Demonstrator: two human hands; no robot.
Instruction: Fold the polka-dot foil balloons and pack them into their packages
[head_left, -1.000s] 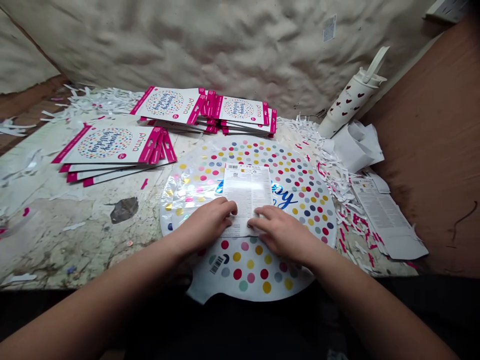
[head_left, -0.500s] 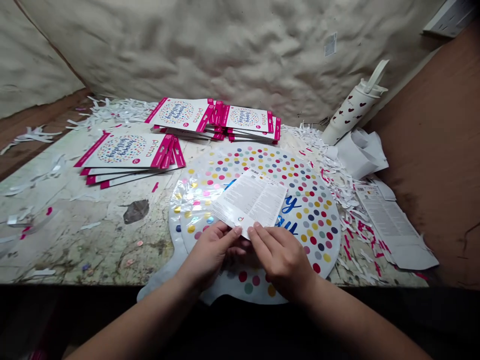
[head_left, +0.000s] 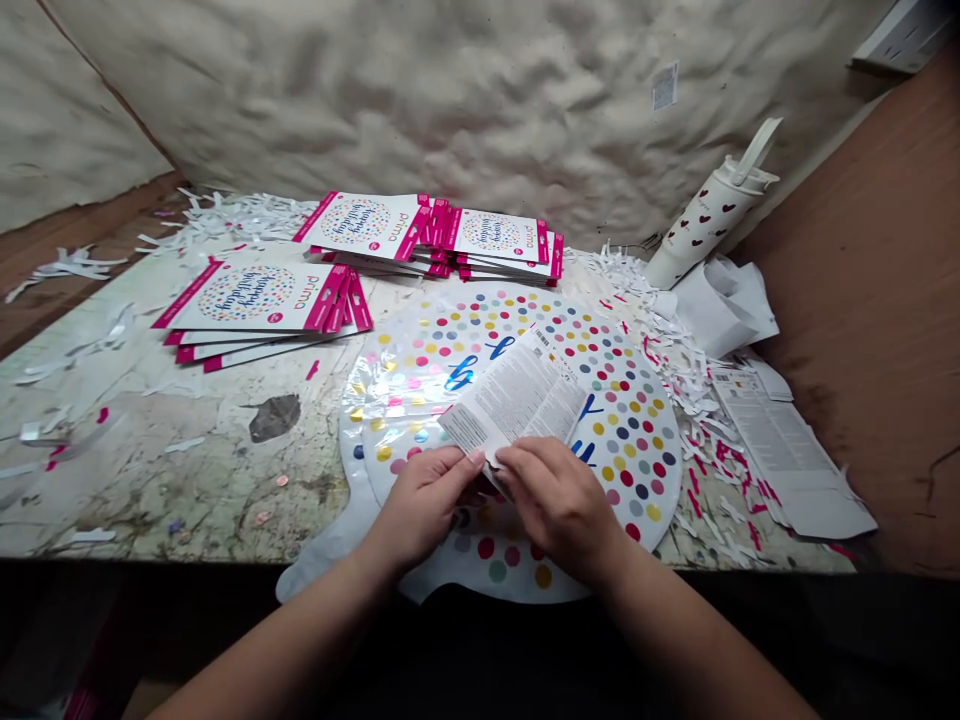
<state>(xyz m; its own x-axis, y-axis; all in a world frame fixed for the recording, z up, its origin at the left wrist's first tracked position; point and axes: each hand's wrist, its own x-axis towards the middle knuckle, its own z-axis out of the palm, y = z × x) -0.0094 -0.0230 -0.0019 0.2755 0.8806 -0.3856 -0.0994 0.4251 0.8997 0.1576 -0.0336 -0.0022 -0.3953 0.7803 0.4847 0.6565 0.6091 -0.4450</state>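
Note:
Both of my hands pinch the near edge of a printed card packet (head_left: 517,395), which shows fine grey text and a barcode on its upper side. My left hand (head_left: 429,500) grips its lower left corner, thumb on top. Beside it, my right hand (head_left: 562,505) has its fingers closed on the same edge. What lies under the fingers is hidden. Below the packet, flat foil balloons (head_left: 637,440) with coloured dots and blue lettering lie overlapping on the table, partly covered by my hands and the packet.
Stacks of pink-edged balloon packets (head_left: 255,300) lie at the left and another packet stack (head_left: 367,228) at the back. To the right are a white tumbler with hearts (head_left: 701,222), crumpled paper (head_left: 724,305), printed card sheets (head_left: 787,460) and paper scraps (head_left: 667,350).
The packet has turned clockwise and shifted slightly right, uncovering more blue lettering on its left. My right hand's fingers have curled further around its near edge.

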